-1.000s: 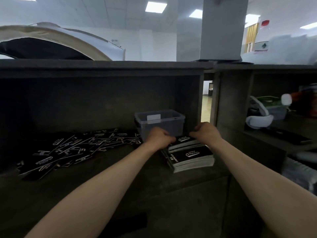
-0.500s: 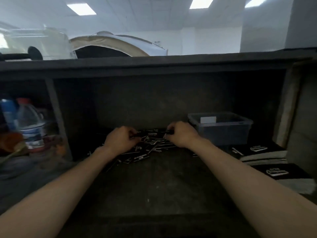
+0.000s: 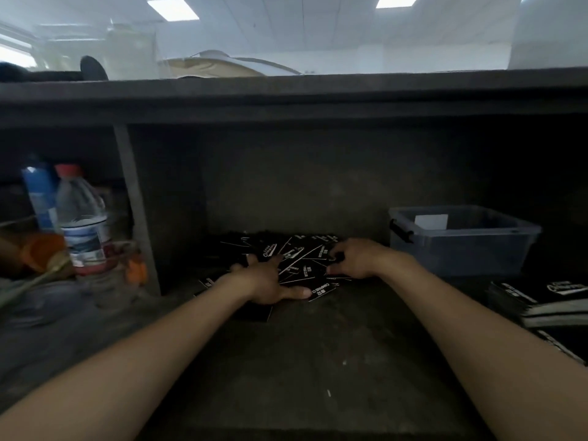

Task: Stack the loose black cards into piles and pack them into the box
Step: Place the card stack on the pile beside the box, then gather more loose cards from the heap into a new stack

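Carefully now: in the head view, the only one you have, the loose black cards lie in a jumbled heap at the back of the dark shelf, many of them crossed and tilted over one another. The main risk, as I judge it, is scatter. If you rake the heap together too fast, cards at the near edge can skid out from under your palms, and a few already lie apart near your left wrist. A second risk is a ragged pile: cards caught at an angle will not square up, and a crooked pile may jam against the wall of the box, which stands just right of the heap. The finished piles sit at the far right near the shelf's front, so a careless sweep of your right forearm could knock them. The water bottle stands beyond the divider and looks out of harm's way.

Your left hand lies palm down on the heap's left side, fingers spread and fairly straight, thumb stretched along the near edge; it presses the cards and grips nothing. Your right hand is at the heap's right edge with fingers bent down onto the cards. In this dim light I cannot tell whether it pinches any.
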Demonstrator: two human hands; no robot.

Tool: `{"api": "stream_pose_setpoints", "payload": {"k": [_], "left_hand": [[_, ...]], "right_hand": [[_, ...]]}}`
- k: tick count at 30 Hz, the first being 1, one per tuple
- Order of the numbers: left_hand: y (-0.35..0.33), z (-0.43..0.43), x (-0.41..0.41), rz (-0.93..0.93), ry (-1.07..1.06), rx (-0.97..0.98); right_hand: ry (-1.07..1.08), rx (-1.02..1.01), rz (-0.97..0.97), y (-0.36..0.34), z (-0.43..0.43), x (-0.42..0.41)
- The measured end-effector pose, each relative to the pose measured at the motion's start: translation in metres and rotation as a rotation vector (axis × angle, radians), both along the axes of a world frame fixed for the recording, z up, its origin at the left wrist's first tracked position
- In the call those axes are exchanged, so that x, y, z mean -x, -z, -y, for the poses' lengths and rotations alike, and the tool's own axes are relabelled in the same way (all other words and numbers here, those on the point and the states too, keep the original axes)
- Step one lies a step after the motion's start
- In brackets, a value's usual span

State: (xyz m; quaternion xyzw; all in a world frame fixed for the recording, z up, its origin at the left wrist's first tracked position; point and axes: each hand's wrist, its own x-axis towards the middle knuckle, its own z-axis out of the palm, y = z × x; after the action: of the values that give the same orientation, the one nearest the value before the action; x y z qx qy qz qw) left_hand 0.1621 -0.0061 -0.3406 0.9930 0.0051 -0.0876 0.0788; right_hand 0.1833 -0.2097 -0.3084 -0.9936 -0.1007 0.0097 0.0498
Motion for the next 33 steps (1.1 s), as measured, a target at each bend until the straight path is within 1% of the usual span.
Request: {"api": "stream_pose_setpoints", "payload": {"k": [3, 6, 8, 10, 12, 14, 15, 17, 19, 20, 22, 24, 26, 28, 30, 33], "left_hand": [[-0.004, 0.018, -0.001, 0.118, 0.09, 0.014], [-0.006, 0.006, 0.001, 0.217, 0.149, 0.071], [-0.008, -0.013, 0.0, 0.237, 0.167, 0.107], [-0.012, -0.03, -0.003, 0.245, 0.202, 0.223], [-0.014, -0.037, -0.008, 0.314, 0.238, 0.337], [-0.014, -0.041, -0.013, 0.371, 0.256, 0.362], [-0.012, -0.042, -0.015, 0.333, 0.263, 0.342], [-0.01, -0.045, -0.014, 0.196, 0.284, 0.286], [-0.013, -0.047, -0.012, 0.177, 0.292, 0.304], [-0.019, -0.049, -0.008, 0.198, 0.283, 0.333], [-0.029, -0.056, -0.003, 0.196, 0.236, 0.349], [-0.034, -0.06, 0.003, 0.082, 0.202, 0.267], [-0.03, -0.057, 0.004, -0.014, 0.22, 0.19], [-0.024, -0.051, 0.002, -0.029, 0.261, 0.241], [-0.019, -0.048, -0.001, -0.031, 0.294, 0.348], [-0.013, -0.052, -0.004, 0.045, 0.328, 0.433]], "right_hand": [[0.058, 0.062, -0.031, -0.006, 0.01, 0.01], [0.133, -0.071, 0.0, -0.001, 0.025, 0.011], [0.146, -0.17, 0.02, 0.003, 0.032, 0.012], [0.144, -0.236, 0.049, 0.001, 0.034, 0.015], [0.125, -0.309, 0.176, 0.001, 0.033, 0.012], [0.002, -0.383, 0.319, 0.009, 0.03, 0.005], [-0.085, -0.391, 0.321, 0.014, 0.027, 0.002], [-0.215, -0.303, 0.2, 0.025, 0.021, -0.002], [-0.228, -0.172, 0.091, 0.032, 0.019, -0.005], [-0.206, -0.121, 0.105, 0.029, 0.019, -0.004], [-0.155, -0.047, 0.247, 0.019, 0.02, -0.001], [-0.17, -0.089, 0.361, 0.014, 0.022, 0.002], [-0.259, -0.195, 0.339, 0.018, 0.017, 0.006], [-0.34, -0.221, 0.243, 0.027, 0.008, 0.006], [-0.384, -0.158, 0.189, 0.034, 0.003, 0.002], [-0.343, -0.154, 0.274, 0.027, 0.012, -0.001]]}}
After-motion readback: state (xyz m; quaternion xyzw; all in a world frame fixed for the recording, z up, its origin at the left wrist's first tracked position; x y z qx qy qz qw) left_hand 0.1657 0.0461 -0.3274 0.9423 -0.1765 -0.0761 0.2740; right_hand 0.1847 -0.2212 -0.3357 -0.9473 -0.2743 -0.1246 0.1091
